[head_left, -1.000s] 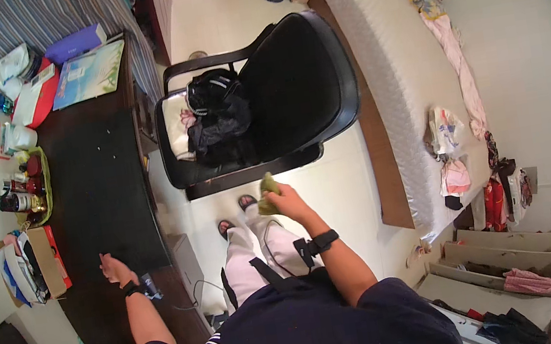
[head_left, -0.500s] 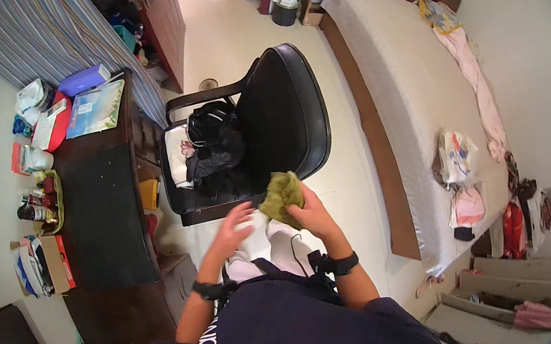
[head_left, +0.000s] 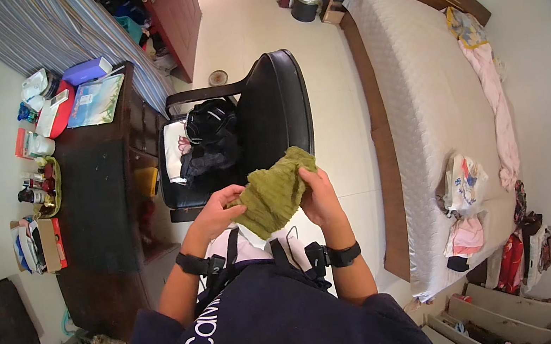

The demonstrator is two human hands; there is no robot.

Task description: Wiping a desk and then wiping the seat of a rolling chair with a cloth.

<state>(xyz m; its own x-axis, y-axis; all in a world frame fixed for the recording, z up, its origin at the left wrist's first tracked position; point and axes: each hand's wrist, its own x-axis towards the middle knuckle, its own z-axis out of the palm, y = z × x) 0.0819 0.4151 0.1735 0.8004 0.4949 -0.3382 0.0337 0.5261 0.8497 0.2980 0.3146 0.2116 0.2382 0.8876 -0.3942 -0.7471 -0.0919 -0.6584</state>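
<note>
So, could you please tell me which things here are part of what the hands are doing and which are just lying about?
In hand:
- green cloth, held by the left hand and the right hand

Lying about:
- black chair with dark clothes on its seat
- dark desk with small clutter
- bed with clothes near its edge

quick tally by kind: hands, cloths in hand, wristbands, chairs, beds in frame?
Hands: 2, left hand and right hand
Green cloth, held by both: 1
Black wristbands: 2, left wristband and right wristband
Black office chair: 1
Bed: 1
Total: 7
</note>
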